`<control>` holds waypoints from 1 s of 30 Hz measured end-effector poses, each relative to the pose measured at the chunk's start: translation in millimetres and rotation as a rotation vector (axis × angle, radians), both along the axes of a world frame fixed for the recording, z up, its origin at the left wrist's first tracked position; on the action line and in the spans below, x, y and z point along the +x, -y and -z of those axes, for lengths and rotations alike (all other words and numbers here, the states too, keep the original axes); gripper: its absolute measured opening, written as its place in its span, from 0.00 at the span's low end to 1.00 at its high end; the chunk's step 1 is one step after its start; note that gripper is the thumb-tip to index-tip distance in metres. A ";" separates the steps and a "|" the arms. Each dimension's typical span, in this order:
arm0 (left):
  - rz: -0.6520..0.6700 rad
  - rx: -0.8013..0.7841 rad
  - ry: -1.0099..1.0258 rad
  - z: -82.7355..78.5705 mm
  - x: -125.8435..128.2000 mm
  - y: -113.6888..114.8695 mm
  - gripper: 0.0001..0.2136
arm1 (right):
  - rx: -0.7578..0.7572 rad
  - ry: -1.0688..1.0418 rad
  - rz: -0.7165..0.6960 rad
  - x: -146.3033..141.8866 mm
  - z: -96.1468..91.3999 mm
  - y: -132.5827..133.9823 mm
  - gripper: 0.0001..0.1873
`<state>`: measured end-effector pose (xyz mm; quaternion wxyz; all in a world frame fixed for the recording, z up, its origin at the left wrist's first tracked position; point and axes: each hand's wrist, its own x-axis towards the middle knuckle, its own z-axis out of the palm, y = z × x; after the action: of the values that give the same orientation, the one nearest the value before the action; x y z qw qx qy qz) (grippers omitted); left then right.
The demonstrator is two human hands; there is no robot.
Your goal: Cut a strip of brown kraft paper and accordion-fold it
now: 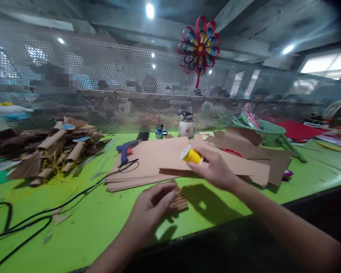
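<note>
My right hand point(216, 167) is closed around a spool of yellow thread point(192, 156). It holds the spool tilted above the stacked brown paper, with one white end facing up and left. Lower down, near the table's front, my left hand point(153, 204) curls its fingers and thumb about a small piece of pleated brown paper point(180, 201). Part of that piece is hidden by the fingers. Large sheets of brown paper point(147, 157) lie just beyond both hands. On their left side rests a dark blue glue gun point(126, 151), its black cord trailing left.
Rolled and fanned brown paper pieces with yellow strands point(57, 151) pile up at left. A white bottle point(186, 127) and a small blue jar point(159, 133) stand behind the sheets. Red-handled scissors point(231, 152) lie beyond my right hand, near a green basket point(272, 131). Perforated metal panel point(125, 76) runs behind.
</note>
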<state>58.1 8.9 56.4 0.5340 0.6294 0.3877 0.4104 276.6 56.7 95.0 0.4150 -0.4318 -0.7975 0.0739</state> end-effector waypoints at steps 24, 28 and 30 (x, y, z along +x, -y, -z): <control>-0.117 -0.271 0.408 -1.7 3.9 -33.4 0.20 | -0.255 -0.166 -0.114 -12.5 2.6 35.7 0.12; 0.142 -0.288 0.301 -3.0 6.0 -24.4 0.24 | 0.009 -0.132 -0.100 -16.0 -20.5 30.1 0.10; 0.299 -0.315 0.321 -3.5 5.0 -19.2 0.27 | 0.099 -0.119 -0.059 -18.7 -26.5 19.6 0.09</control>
<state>63.1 28.0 59.9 0.7345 0.5157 0.2598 0.3565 257.9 37.1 121.5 0.4801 -0.3819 -0.7864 0.0719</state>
